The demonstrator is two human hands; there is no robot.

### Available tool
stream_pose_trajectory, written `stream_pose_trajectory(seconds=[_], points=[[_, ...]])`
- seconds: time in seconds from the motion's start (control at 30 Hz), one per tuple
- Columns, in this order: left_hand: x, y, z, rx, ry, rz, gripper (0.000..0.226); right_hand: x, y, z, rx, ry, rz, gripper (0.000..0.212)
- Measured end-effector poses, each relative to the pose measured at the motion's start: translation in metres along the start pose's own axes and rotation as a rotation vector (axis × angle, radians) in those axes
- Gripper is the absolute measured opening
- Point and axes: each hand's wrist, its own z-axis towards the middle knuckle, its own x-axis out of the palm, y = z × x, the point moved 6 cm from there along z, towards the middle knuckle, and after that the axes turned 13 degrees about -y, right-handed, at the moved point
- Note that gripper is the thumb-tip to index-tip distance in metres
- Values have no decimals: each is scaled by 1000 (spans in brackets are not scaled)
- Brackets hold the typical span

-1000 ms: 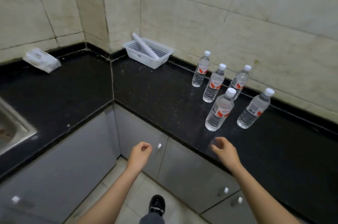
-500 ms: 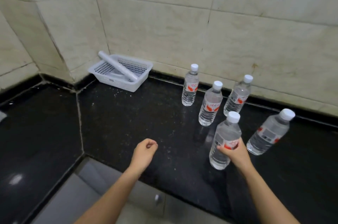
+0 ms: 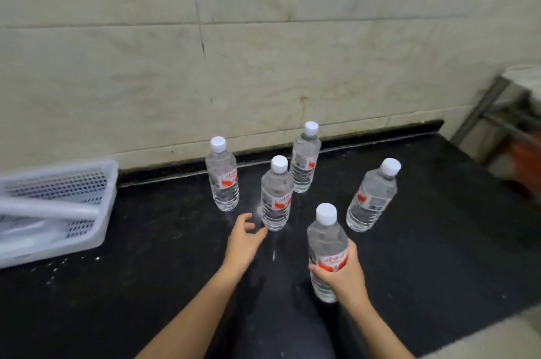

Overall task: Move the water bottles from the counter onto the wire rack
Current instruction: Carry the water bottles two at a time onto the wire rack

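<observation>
Clear plastic held bottle (image 3: 326, 241) is being gripped mid-body by right fingers (image 3: 319, 270) for lifting; left fingers (image 3: 259, 234) are hovering wide, just short of middle bottle (image 3: 276, 194).

We see two limbs, both bare to the frame edge: slim bare left forearm (image 3: 190, 314) at 7 o'clock, slim bare right forearm (image 3: 377, 329) at 5 o'clock. Bare left hand (image 3: 244, 244) and bare right hand (image 3: 344, 270) have slender fingers. There's a dark blue-grey patch (image 3: 278, 332) between the arms at 6 o'clock; we can't tell if it's clothing.
</observation>
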Motion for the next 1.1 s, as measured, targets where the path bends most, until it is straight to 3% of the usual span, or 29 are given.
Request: stream_pose_trajectory(seconds=[0.27, 0.33, 0.6, 0.77, 1.1], points=[[36, -22, 58, 236, 166, 137, 94, 4, 2, -10, 121, -284, 32, 81], [48, -31, 64, 288, 154, 120, 95, 4, 0, -13, 129, -318, 23, 78], [57, -23, 56, 178, 155, -133, 73, -2, -1, -38, 210, -458, -14, 71], [36, -19, 30, 215, 279, -157, 72, -4, 0, -59, 219, -420, -34, 67], [-12, 27, -76, 161, 314, -186, 75, -40, -17, -129, 185, -279, -57, 69]])
